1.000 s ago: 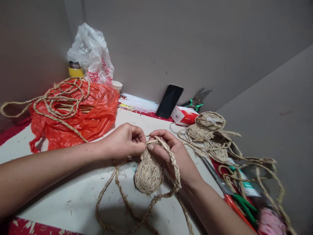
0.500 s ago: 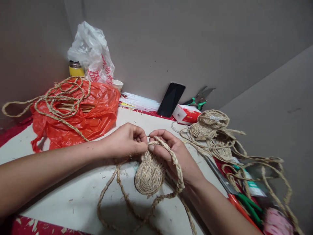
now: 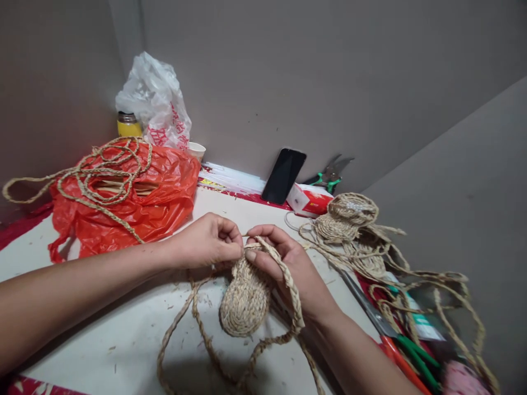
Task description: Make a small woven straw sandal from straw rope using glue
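Observation:
Both hands meet over a small oval piece of coiled braided straw, held up just above the white table. My left hand pinches the top edge of the coil between thumb and fingers. My right hand grips the same end, with the loose straw braid running over its fingers and looping down onto the table. A thin straw sticks out between the two hands.
An orange plastic bag with braid piled on it lies at the left, a white bag and yellow flask behind. A black phone, red-white box, shears, more coiled straw pieces and green-handled scissors lie to the right.
The view has shifted slightly. The coil hangs a little lower and further left between my hands; both hands keep their grip at its top edge.

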Tool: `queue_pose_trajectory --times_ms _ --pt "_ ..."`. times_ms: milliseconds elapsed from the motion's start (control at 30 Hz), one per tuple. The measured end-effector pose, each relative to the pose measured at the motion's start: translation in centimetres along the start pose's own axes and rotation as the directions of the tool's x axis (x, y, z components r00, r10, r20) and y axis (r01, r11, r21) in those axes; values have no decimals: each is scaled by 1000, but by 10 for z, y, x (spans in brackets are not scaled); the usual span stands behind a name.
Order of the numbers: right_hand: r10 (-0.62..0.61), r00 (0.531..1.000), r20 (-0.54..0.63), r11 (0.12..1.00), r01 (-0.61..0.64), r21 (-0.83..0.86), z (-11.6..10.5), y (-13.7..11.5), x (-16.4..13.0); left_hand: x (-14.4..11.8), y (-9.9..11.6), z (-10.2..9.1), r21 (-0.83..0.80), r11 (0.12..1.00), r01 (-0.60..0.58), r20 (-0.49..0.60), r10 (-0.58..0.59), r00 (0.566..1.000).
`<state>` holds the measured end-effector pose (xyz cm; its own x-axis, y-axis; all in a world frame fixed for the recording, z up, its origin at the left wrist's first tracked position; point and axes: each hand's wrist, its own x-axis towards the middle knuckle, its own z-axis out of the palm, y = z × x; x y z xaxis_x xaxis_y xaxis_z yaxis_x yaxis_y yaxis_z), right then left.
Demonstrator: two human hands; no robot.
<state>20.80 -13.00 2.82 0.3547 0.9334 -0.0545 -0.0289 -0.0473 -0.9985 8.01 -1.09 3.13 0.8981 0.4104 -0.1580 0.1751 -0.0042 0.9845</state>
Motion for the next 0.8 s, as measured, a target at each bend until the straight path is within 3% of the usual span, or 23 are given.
queue_pose_trajectory --times_ms 100,267,333,467,600,700,800 --pt "-24 1000 -15 999 23 -37 -4 -2 2 0 -1 -2 86 995 -41 -60 46 997" --pt "-160 967 -198 987 161 -12 -22 -18 1 0 5 -7 149 986 -72 -118 90 989" --pt "-182 958 -222 980 194 33 -25 -27 -5 -1 9 -9 154 985 -77 -127 97 987" --pt "-188 974 -126 982 188 -11 -17 -39 -19 -2 14 -11 144 985 -94 -137 114 984" --pt "-59 997 53 997 62 -38 -2 -34 -22 -4 16 -11 145 982 -118 -149 140 979" --pt "14 997 73 996 -7 -93 2 -28 -19 -6 16 -9 181 975 -132 -155 161 975" --pt "8 999 45 988 -1 -156 2 -25 -18 -7 17 -7 227 963 -144 -155 182 971"
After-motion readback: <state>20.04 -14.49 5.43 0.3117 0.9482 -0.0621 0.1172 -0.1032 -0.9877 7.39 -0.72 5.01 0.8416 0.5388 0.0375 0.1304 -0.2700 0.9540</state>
